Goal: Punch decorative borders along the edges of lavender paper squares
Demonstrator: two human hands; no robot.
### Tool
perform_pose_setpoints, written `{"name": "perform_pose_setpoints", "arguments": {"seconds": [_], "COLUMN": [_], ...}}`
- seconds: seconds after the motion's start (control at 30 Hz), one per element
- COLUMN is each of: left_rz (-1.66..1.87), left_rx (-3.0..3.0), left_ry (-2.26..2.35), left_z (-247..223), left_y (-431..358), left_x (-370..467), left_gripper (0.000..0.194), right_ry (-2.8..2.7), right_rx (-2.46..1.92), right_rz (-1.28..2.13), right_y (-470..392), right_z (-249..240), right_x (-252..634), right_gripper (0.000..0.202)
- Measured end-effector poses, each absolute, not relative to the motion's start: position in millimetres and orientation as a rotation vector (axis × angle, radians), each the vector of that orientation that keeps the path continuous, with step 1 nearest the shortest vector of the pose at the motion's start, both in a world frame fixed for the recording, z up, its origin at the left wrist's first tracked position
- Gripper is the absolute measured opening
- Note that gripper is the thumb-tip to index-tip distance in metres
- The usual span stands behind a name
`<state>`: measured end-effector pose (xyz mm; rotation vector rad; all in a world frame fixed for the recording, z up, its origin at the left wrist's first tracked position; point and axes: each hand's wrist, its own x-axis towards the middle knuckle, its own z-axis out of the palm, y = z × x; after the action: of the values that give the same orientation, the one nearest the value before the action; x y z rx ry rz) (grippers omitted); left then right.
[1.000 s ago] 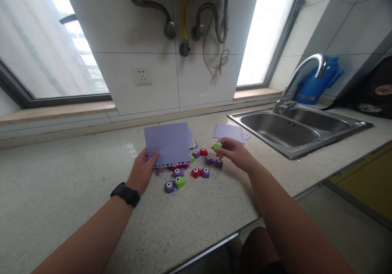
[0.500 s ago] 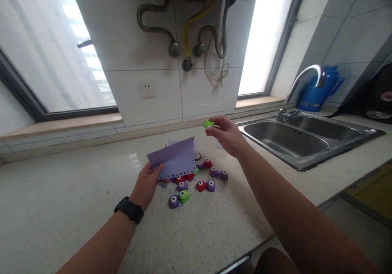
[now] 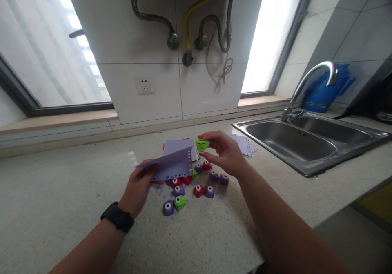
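My left hand pinches a purple sheet of paper by its left edge, thumb on top. Small shaped holes run along the sheet's near and right edges. In my right hand is a green craft punch, held between thumb and fingers close to the sheet's right edge. Below the paper, several small punches lie on the counter: a purple punch, another green punch and a red punch among them. The sheet partly covers some of them.
Behind the held sheet lies a paper stack, purple on top. Punched purple sheets rest beside the steel sink at right. Purple paper bits dot the counter. A blue jug stands behind the faucet.
My right hand has brought the green punch down and left to the paper's right edge. The sheet has tilted flatter, and the view has shifted slightly.
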<state>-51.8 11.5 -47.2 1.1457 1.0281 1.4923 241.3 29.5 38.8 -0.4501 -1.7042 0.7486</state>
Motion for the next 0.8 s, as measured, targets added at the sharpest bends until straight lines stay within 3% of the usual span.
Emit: {"name": "perform_pose_setpoints", "arguments": {"seconds": [0.8], "left_rz": [1.51], "left_rx": [1.224], "left_ry": [1.031], "left_z": [-44.3], "left_y": [10.1], "left_x": [-52.7], "left_gripper": [0.03], "right_ry": [-1.811], "right_rx": [-0.479], "right_rz": [0.7], "right_y": [25.2], "right_z": [39.9], "right_x": [242.8], "right_gripper": [0.042]}}
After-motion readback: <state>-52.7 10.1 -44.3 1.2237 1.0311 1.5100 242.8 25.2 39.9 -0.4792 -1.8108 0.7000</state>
